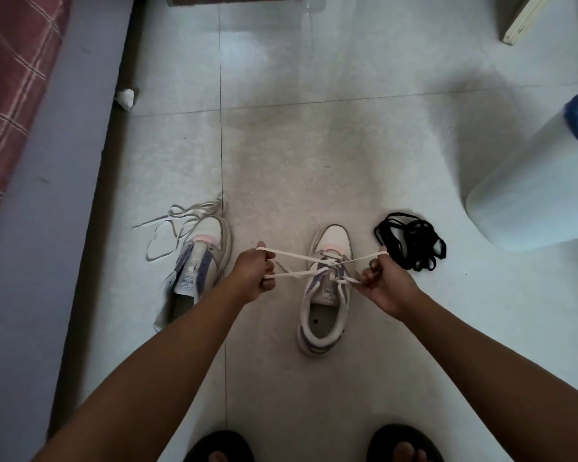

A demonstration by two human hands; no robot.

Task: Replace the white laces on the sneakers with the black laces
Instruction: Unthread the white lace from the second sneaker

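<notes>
- Left hand (252,273) and right hand (382,281) each gripped the white lace (301,256), pulled taut across the centre sneaker (326,288).
- Lace seemed soft, limp; grip near its ends.
- Black laces (411,241) lay right of it.

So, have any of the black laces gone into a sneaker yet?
No, the black laces lie in a loose pile on the floor, right of the right sneaker, untouched by either hand.

Bottom edge cuts both slippers (219,446) — tongue label (186,284) print too small to read.
</notes>
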